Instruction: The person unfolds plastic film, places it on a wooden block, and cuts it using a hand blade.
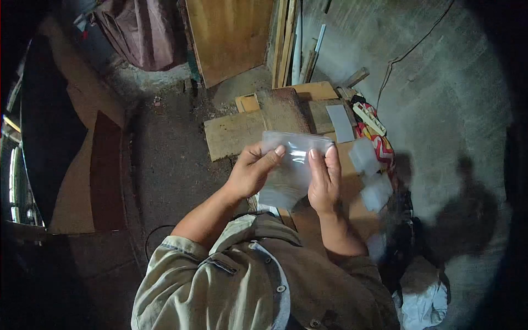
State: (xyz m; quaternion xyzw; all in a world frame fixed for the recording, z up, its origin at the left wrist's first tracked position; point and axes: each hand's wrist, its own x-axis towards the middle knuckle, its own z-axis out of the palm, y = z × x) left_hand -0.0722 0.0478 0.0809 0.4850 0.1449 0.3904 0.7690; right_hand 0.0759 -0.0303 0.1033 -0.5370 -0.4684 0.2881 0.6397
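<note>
The clear plastic pouch [300, 157] is held up before the person, over the near part of the wooden surface [360, 217]. The left hand [247, 176] pinches its left side, thumb on the front, fingers bent behind. The right hand [324, 184] pinches the right side likewise, thumb upright near the top corner, forefinger at the back. The other fingertips are out of sight; how hard they press I cannot tell. Nor can I tell whether the blurred translucent film [280, 197] below is part of the pouch or separate.

Along the right edge of the surface lie a translucent packet [364, 155] and, nearer the person, a second packet [377, 193]. Towards the far right corner a white sheet [341, 124] lies near a patterned cloth [385, 151].

Risks noted: the film looks thin and slick, so an uneven pull between the two hands could crease or tear it, and a slackened thumb could let it slip. If dropped, it could be scuffed or soiled by the worn board [236, 135] at the far left corner. A sideways swing of the right elbow could sweep the packets off the right edge.
</note>
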